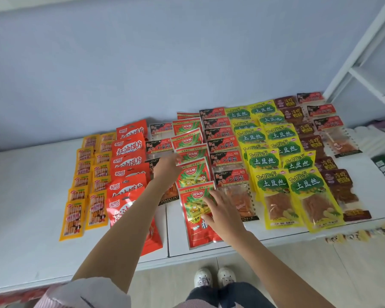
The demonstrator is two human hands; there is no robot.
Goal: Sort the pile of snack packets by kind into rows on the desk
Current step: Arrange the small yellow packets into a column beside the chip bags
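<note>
From the head view I look down on the white desk (31, 196), where the snack packets already lie in overlapping columns by kind: small orange packets (75, 218) at the far left, red-orange packets (129, 150) next to them, black-and-red packets (228, 160) further in, yellow-and-green packets (273, 185) to the right, and dark brown packets (340, 181) near the right edge. I see no loose pile left anywhere on the desk.

My hands are working the column of red-and-green packets (193, 172) in the middle. My right hand (225, 213) lies flat with fingers spread on the nearest packet of that column (196, 227), pressing it onto the desk close to the front edge. My left hand (168, 166) reaches further up the same column; it is motion-blurred, its fingertips meeting the edge of a packet, and I cannot tell whether it pinches that packet or only touches it.

I judge the sorting nearly finished and this step to be squaring up the red-and-green column. The next move calls for holding the front packet steady under my right palm while the left nudges the upper packets into even overlap, without shifting the black-and-red packets lying just beside them on either side.
</note>
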